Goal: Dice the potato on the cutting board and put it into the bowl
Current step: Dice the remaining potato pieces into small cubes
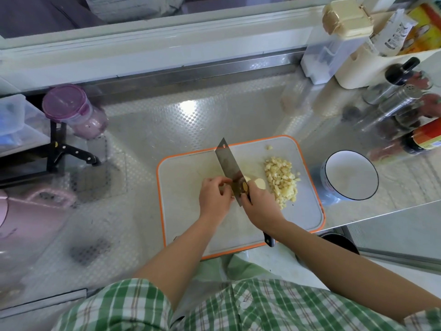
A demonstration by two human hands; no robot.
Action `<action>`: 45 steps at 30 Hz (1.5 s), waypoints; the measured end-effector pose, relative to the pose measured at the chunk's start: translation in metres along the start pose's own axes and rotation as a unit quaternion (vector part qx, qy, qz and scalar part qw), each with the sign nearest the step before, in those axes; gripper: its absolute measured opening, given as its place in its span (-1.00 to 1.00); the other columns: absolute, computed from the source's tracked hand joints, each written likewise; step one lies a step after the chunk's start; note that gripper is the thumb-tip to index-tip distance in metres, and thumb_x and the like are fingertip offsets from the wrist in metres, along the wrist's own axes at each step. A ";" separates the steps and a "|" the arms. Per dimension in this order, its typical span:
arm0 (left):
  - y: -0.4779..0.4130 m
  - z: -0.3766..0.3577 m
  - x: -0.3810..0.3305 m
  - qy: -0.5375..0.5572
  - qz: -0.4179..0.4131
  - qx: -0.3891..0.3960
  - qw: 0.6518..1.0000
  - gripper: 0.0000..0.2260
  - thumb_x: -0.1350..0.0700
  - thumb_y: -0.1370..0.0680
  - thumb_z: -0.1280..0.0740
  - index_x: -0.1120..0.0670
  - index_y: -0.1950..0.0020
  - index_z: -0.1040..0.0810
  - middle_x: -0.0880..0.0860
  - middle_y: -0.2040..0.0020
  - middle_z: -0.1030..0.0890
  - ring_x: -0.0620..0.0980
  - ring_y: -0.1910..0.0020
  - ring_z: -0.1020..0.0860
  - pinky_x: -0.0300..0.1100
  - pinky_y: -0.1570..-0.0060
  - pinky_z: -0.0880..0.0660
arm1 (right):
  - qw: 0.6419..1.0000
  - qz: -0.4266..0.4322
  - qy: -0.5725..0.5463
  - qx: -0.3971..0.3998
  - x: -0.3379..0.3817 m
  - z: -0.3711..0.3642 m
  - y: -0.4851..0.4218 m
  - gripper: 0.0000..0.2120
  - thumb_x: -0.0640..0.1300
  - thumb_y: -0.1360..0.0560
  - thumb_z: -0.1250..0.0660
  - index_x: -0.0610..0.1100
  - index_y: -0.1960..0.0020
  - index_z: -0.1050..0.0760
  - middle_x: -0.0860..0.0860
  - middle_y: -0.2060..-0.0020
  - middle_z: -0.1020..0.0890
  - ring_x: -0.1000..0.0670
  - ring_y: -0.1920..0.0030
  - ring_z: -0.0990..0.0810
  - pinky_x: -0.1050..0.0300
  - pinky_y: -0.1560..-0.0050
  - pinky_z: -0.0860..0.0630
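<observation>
A white cutting board [186, 225] with an orange rim lies in front of me. A pile of diced potato [281, 179] sits on its right half. An uncut potato piece [332, 183] — pale slices [260, 183] — lies under the cleaver [228, 164]. My right hand [260, 206] grips the cleaver's handle, blade pointing away. My left hand [214, 195] presses on the potato left of the blade, mostly hiding it. A white bowl [350, 175] with a dark rim stands right of the board with nothing in it.
A black-handled knife [74, 152] lies on a rack at left beside a purple-lidded jar [74, 111]. Spice shakers and bottles [401, 103] crowd the back right. A pink appliance [31, 218] sits at the left edge. The counter's front edge runs just past the board.
</observation>
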State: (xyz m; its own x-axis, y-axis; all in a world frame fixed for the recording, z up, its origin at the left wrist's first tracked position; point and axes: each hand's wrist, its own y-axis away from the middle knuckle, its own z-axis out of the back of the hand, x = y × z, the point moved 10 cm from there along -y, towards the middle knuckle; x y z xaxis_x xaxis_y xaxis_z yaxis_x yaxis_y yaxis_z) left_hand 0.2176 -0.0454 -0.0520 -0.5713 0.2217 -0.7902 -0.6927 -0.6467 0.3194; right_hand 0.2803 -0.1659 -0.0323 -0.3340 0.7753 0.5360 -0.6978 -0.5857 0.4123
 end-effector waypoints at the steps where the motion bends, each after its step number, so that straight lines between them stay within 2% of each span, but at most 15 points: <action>1: 0.001 0.001 -0.002 -0.023 -0.008 0.005 1.000 -0.82 0.21 -0.53 -0.32 0.04 -0.09 -0.60 0.05 -0.05 -0.46 -0.03 0.12 -0.55 -0.44 0.16 -0.46 | 1.000 -0.001 -0.004 0.000 0.000 -0.001 0.000 -0.88 -0.11 -0.61 -0.12 -0.16 0.06 -0.29 -0.04 0.41 -0.44 -0.09 0.41 -0.42 0.09 0.45 -0.22; 4: 0.004 0.001 -0.009 -0.090 -0.049 0.033 0.994 -0.73 0.28 -0.46 -0.36 0.07 -0.13 -0.58 -0.02 -0.05 -0.45 -0.01 0.13 -0.55 -0.29 0.05 -0.46 | 1.000 -0.004 -0.013 0.003 0.000 -0.003 -0.001 -0.88 -0.13 -0.60 -0.12 -0.15 0.08 -0.28 -0.06 0.41 -0.43 -0.10 0.41 -0.40 0.08 0.44 -0.24; 6: 0.005 0.004 -0.012 -0.122 -0.079 0.035 0.989 -0.78 0.29 -0.46 -0.38 0.09 -0.06 -0.59 -0.04 -0.01 -0.48 -0.05 0.18 -0.52 -0.33 0.09 -0.40 | 1.000 0.000 -0.016 0.007 0.000 -0.002 -0.002 -0.88 -0.14 -0.59 -0.12 -0.15 0.10 -0.26 -0.05 0.42 -0.41 -0.09 0.43 -0.37 0.09 0.44 -0.22; 10: 0.003 0.019 -0.015 -0.149 -0.091 -0.005 0.985 -0.91 0.11 -0.45 -0.46 0.09 0.13 -0.60 -0.02 0.13 -0.51 -0.06 0.25 -0.48 -0.29 0.19 -0.32 | 1.000 0.005 -0.003 -0.003 0.002 0.005 -0.002 -0.86 -0.15 -0.60 -0.12 -0.16 0.11 -0.25 -0.04 0.42 -0.40 -0.07 0.43 -0.37 0.08 0.46 -0.21; 12: 0.002 0.029 -0.006 -0.123 -0.040 -0.041 0.991 -0.84 0.02 -0.46 -0.46 0.07 0.21 -0.58 -0.03 0.20 -0.51 -0.07 0.28 -0.49 -0.26 0.24 -0.25 | 1.000 0.007 -0.008 -0.017 0.004 0.009 0.000 -0.87 -0.15 -0.60 -0.12 -0.16 0.10 -0.26 -0.04 0.42 -0.40 -0.05 0.45 -0.37 0.09 0.46 -0.22; 15: 0.003 0.031 0.013 -0.050 0.074 -0.064 0.994 -0.79 -0.04 -0.43 -0.48 0.05 0.29 -0.57 -0.03 0.29 -0.63 -0.03 0.28 -0.62 -0.16 0.23 -0.43 | 1.000 0.009 -0.003 -0.021 0.007 0.008 0.004 -0.87 -0.14 -0.61 -0.12 -0.15 0.09 -0.26 -0.04 0.43 -0.41 -0.06 0.46 -0.38 0.11 0.47 -0.23; 17: 0.008 0.026 0.025 0.023 0.145 -0.063 0.987 -0.80 -0.02 -0.42 -0.50 0.07 0.26 -0.59 0.00 0.28 -0.67 -0.05 0.31 -0.65 -0.22 0.26 -0.47 | 1.000 0.015 0.017 -0.015 0.009 0.003 0.006 -0.87 -0.11 -0.61 -0.12 -0.13 0.08 -0.24 -0.05 0.42 -0.43 -0.12 0.42 -0.44 0.08 0.45 -0.28; 19: 0.013 0.018 0.030 0.089 0.180 -0.056 0.978 -0.80 0.02 -0.42 -0.52 0.13 0.16 -0.62 0.02 0.23 -0.69 -0.06 0.33 -0.66 -0.23 0.24 -0.52 | 0.999 0.023 0.034 -0.011 0.012 -0.002 0.007 -0.87 -0.09 -0.62 -0.11 -0.12 0.07 -0.23 -0.06 0.40 -0.44 -0.16 0.38 -0.46 0.05 0.42 -0.32; 22: 0.017 0.012 0.030 0.119 0.185 -0.040 0.975 -0.86 0.05 -0.46 -0.47 0.12 0.14 -0.66 0.02 0.26 -0.69 -0.06 0.33 -0.67 -0.12 0.09 -0.60 | 0.998 0.024 0.059 -0.012 0.012 -0.005 0.008 -0.86 -0.08 -0.63 -0.11 -0.11 0.06 -0.21 -0.05 0.38 -0.43 -0.16 0.36 -0.46 0.05 0.40 -0.31; 26: 0.019 0.008 0.034 0.155 0.198 -0.033 0.967 -0.93 0.12 -0.48 -0.44 0.08 0.18 -0.68 0.00 0.26 -0.69 -0.06 0.32 -0.68 -0.05 0.02 -0.62 | 0.996 0.023 0.081 -0.017 0.013 -0.007 0.009 -0.87 -0.08 -0.63 -0.09 -0.10 0.05 -0.20 -0.04 0.40 -0.42 -0.15 0.38 -0.45 0.07 0.43 -0.26; 29: 0.020 0.004 0.041 0.204 0.222 -0.033 0.953 -0.95 0.16 -0.45 -0.48 0.08 0.21 -0.67 0.03 0.24 -0.69 -0.03 0.31 -0.68 -0.02 0.02 -0.63 | 0.996 0.029 0.079 -0.015 0.014 -0.007 0.008 -0.88 -0.09 -0.63 -0.08 -0.10 0.05 -0.21 -0.05 0.41 -0.42 -0.16 0.39 -0.44 0.08 0.46 -0.20; 35: 0.020 -0.002 0.043 0.261 0.246 -0.047 0.932 -0.89 0.25 -0.45 -0.48 0.11 0.27 -0.62 0.07 0.23 -0.67 0.02 0.29 -0.67 -0.02 0.03 -0.63 | 0.997 0.031 0.062 -0.037 0.013 0.011 0.008 -0.92 -0.12 -0.60 -0.11 -0.11 0.03 -0.25 -0.08 0.40 -0.44 -0.17 0.37 -0.45 0.08 0.43 -0.24; 41: 0.019 -0.002 0.042 0.278 0.244 -0.048 0.928 -0.95 0.28 -0.46 -0.46 0.20 0.19 -0.62 0.16 0.16 -0.67 0.00 0.32 -0.66 -0.09 0.09 -0.63 | 0.994 0.055 0.095 -0.022 0.015 0.011 0.013 -0.84 -0.05 -0.63 -0.11 -0.08 0.08 -0.20 -0.03 0.43 -0.39 -0.15 0.38 -0.42 0.08 0.42 -0.23; 45: 0.020 -0.002 0.042 0.272 0.243 -0.056 0.929 -0.90 0.27 -0.46 -0.46 0.14 0.25 -0.63 0.09 0.25 -0.66 0.02 0.33 -0.67 -0.07 0.06 -0.63 | 0.993 0.059 0.099 -0.023 0.018 0.013 0.016 -0.85 -0.09 -0.61 -0.12 -0.11 0.09 -0.21 -0.02 0.45 -0.36 -0.16 0.38 -0.41 0.08 0.44 -0.17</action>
State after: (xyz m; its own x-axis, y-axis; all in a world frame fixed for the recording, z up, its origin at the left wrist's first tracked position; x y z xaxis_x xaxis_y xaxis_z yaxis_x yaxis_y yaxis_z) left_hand 0.1807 -0.0500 -0.0796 -0.4773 -0.4984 -0.7237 -0.3425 -0.6529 0.6756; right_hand 0.2711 -0.1644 -0.0062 -0.5301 0.7363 0.4206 -0.6736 -0.6669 0.3186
